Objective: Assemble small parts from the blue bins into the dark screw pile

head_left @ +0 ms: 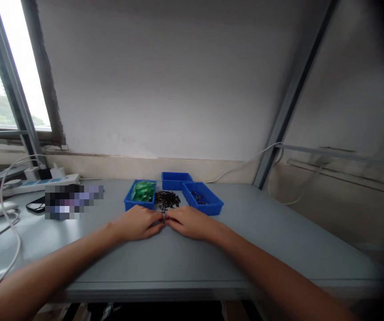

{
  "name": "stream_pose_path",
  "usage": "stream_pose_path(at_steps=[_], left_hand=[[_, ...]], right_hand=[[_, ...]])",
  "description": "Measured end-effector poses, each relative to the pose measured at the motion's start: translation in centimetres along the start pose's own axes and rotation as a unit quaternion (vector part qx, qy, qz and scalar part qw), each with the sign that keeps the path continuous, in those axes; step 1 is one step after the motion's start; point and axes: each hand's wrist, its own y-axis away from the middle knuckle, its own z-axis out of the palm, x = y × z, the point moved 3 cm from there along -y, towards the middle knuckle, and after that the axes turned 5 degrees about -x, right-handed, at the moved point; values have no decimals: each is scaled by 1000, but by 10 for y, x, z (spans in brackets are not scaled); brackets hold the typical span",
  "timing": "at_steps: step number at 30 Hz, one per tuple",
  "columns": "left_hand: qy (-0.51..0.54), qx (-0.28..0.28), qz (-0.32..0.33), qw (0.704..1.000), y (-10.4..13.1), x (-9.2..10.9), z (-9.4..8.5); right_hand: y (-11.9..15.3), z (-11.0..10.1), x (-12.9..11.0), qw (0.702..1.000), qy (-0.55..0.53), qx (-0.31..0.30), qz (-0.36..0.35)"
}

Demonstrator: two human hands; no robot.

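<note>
one left hand and one right hand meet over the table, fingers curled nearly closed, tips almost touching; cannot tell what, if anything, either holds. small dark parts lie piled at twelve o'clock from them, green packets at eleven, blue box at two.

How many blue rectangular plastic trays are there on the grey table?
3: the left tray holds shiny green packets; the back tray stands behind a pile of small dark parts; the right tray holds small metallic-looking pieces.
</note>
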Motion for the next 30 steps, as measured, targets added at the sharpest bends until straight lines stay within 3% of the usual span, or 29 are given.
stream_pose_path(at_steps=[30], left_hand=[[-8,-4,-4,1000,0,2,-1]], right_hand=[[-1,3,-1,1000,-6,-9,-3]])
